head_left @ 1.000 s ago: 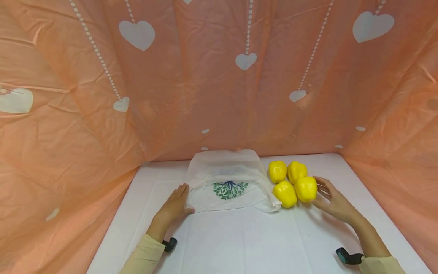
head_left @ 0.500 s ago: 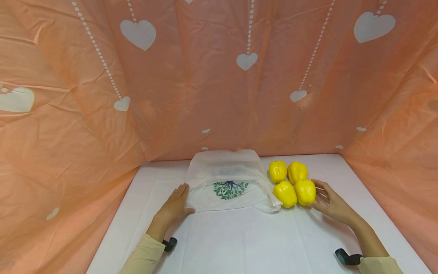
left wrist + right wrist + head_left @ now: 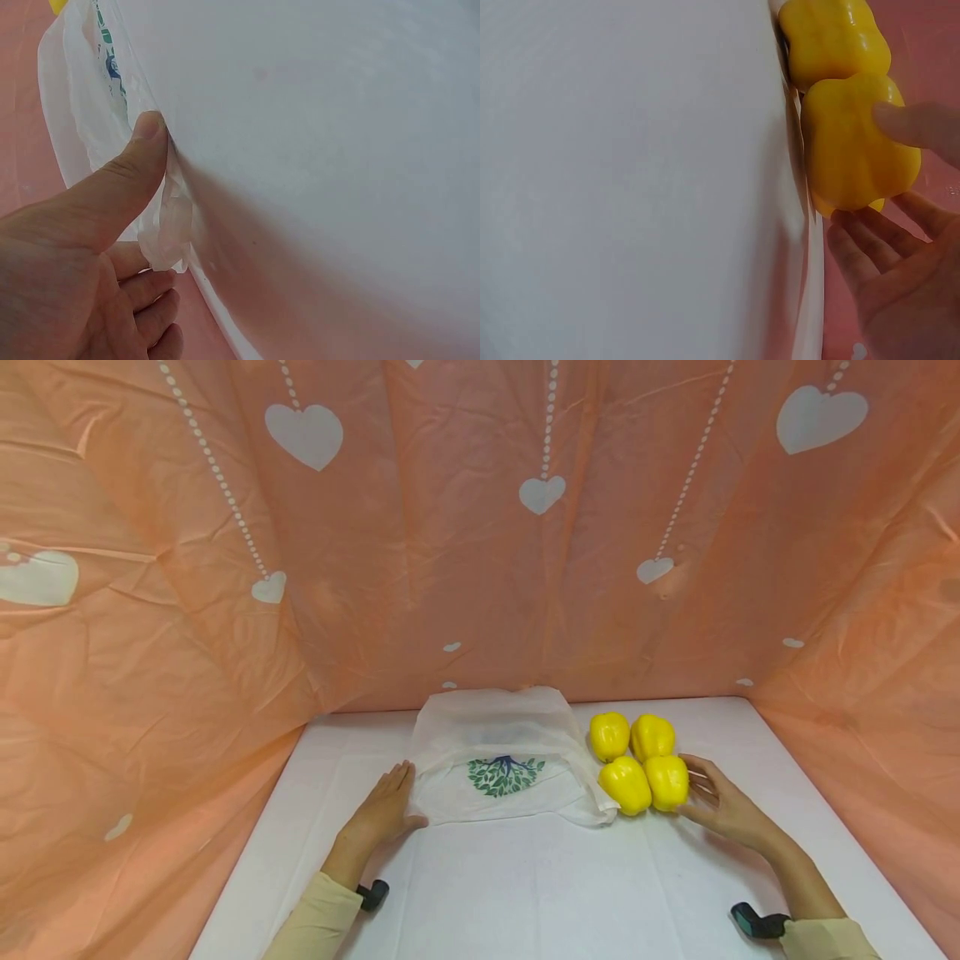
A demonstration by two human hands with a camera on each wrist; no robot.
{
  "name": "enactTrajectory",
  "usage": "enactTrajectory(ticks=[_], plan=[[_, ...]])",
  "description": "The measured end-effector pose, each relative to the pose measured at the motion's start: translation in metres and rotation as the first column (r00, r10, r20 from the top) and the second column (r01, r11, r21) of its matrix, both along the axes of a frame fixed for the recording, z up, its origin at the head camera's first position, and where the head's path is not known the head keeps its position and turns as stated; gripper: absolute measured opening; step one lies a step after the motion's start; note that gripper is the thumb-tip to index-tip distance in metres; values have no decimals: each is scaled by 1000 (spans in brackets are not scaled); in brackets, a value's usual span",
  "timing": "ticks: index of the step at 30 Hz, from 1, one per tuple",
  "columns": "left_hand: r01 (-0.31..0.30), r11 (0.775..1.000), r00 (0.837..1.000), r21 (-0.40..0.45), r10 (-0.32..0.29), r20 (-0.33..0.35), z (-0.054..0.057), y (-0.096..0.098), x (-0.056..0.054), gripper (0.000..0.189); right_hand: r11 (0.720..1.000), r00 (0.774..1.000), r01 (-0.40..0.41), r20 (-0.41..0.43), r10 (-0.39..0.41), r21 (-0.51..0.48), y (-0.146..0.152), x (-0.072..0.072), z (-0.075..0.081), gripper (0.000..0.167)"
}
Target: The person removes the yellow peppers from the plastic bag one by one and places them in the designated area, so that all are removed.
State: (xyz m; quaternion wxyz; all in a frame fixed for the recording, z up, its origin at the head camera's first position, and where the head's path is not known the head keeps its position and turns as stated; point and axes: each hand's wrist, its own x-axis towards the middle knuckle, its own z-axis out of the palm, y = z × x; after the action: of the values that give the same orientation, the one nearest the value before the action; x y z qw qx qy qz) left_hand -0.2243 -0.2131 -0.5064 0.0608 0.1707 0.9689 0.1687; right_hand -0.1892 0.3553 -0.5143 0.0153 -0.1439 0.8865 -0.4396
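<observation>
In the head view my left hand [image 3: 381, 803] rests at the left edge of a white, thin plastic bag [image 3: 442, 793] printed with a green-leaved tree. Its thumb lies at the bag's near corner; the left wrist view shows crumpled bag film [image 3: 169, 232] between thumb and fingers. My right hand [image 3: 723, 806] is at the right side of a yellow bell pepper [image 3: 667, 783], fingers mostly straight. In the right wrist view its thumb [image 3: 900, 124] overlaps that pepper and the fingertips meet its side. Other yellow peppers stand close by: front left [image 3: 626, 786], back left [image 3: 609, 737], back right [image 3: 652, 737].
A white-covered table [image 3: 540, 893] runs under everything. Peach sheeting with white hearts [image 3: 480, 568] closes in the back and both sides. Dark wrist cameras [image 3: 757, 921] sit by each sleeve.
The front-right pepper has come down and slightly left, from overlapping the back one to standing in line beside the others. My right hand moved left with it. The left hand has stayed put.
</observation>
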Motion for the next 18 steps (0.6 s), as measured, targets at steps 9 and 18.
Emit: enactTrajectory(ticks=[9,18], plan=[[-1,1000,1000,-18,1,7,-1,-1,-1,96,1000,999,1,43,-1,2,-4,0,0,86],[15,1000,1000,-6,-15,-19,1,-1,2,96,1000,999,-5,42,5,16,-3,-1,-1,90]])
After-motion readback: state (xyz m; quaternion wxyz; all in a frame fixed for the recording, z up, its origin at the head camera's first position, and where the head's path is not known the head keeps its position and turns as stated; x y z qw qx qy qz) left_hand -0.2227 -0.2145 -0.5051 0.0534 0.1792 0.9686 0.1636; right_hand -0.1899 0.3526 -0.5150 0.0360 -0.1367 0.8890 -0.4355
